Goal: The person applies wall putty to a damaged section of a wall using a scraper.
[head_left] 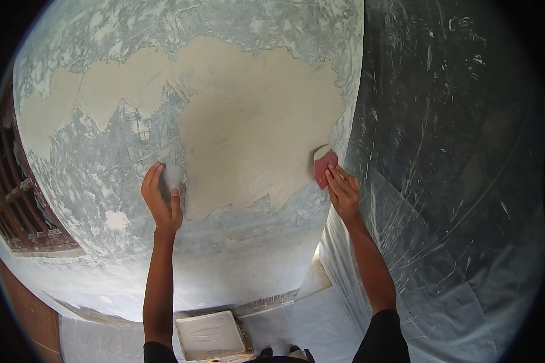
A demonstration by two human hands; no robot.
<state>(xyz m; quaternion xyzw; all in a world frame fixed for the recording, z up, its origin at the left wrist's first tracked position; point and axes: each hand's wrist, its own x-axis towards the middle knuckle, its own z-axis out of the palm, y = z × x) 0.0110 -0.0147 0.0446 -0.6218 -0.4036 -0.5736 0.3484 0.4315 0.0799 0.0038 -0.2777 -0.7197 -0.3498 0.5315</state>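
A broad beige coat of putty lies on the grey, patchy wall. My right hand grips a red, flat putty scraper against the wall at the coat's right edge. Pale putty sits along the scraper's upper edge. My left hand is raised at the coat's lower left edge, its thumb and fingers apart with nothing seen in them. Whether its fingertips touch the wall, I cannot tell.
A square tub of white putty stands below, near my feet. Dark, splattered plastic sheeting hangs to the right of the wall's edge, and grey sheeting covers the floor. Brown window bars are at the far left.
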